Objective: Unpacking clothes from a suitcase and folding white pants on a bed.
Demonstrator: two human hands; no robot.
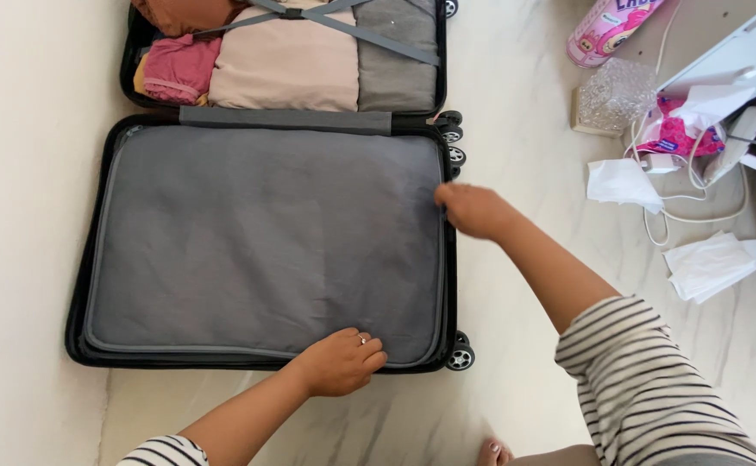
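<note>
Striped sleeves frame the bottom of the view, one on each forearm, and a few bare toes (495,450) show at the lower edge between them. From the lower left the left hand (341,361) reaches up to the near edge of an open suitcase (84,285) lying flat on the pale marble floor (524,103); its fingers are curled loosely down, resting on the rim of the grey zipped divider panel (257,233) near the bottom right corner, and a ring sits on one finger. The right hand (473,210) comes in from the right with the forearm stretched diagonally, and its fingers are bunched closed at the panel's right edge, pinching something there that is too small to make out. One suitcase lies open in two halves: the near half is covered by the grey panel, and the far half holds folded clothes (287,65) in pink, beige and grey under two crossed grey straps (326,17). Four black wheels (461,355) are visible along the right side. To the right, well apart from both hands, lie crumpled white papers (624,183), a white cable (697,216) and a pink cylindrical container (606,26).
</note>
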